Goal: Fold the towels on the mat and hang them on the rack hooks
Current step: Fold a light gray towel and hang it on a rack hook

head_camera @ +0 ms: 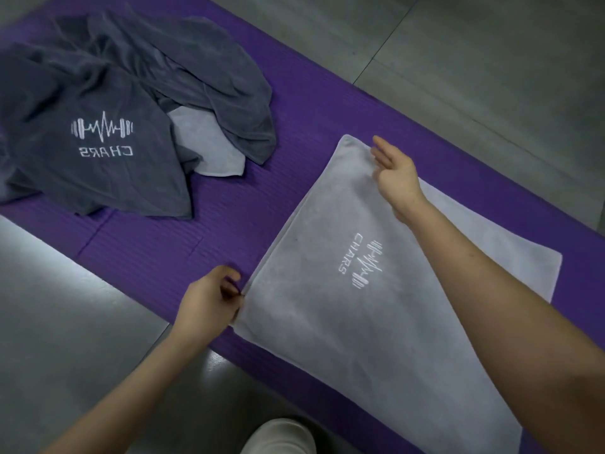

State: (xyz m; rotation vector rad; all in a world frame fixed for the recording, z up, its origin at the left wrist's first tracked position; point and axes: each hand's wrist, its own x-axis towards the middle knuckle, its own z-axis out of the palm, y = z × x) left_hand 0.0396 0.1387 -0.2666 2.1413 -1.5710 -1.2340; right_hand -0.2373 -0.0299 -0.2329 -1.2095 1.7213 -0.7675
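In the head view, a long purple ribbed foam mat (203,231) runs slantwise across a grey tiled floor (491,60). A pale grey terry towel (327,322) with a white embroidered barbell-and-pulse logo (360,262) and the word CHARS lies flat on the near right part of the mat. It is doubled over, so two layers show along its left edge. The lower layer sticks out from under the upper one on the right side. The left hand (212,299) is at the towel's near left corner, its fingers curled in and pinching that corner between thumb and fingertips. The right hand (393,168) reaches across the towel to its far corner. Its fingers are stretched out nearly straight and lie on the cloth at the edge, not closed round it. Both forearms are bare. Well apart from this towel, on the far left part of the mat, a dark grey towel (108,93) lies crumpled in loose folds, with the same white logo (102,127) face up. A second pale grey cloth (209,145) pokes out from under the right side of the dark pile, mostly covered by it. At the bottom edge, a rounded cream-coloured shape (278,435) shows over the floor between the arms, and what it is cannot be told.
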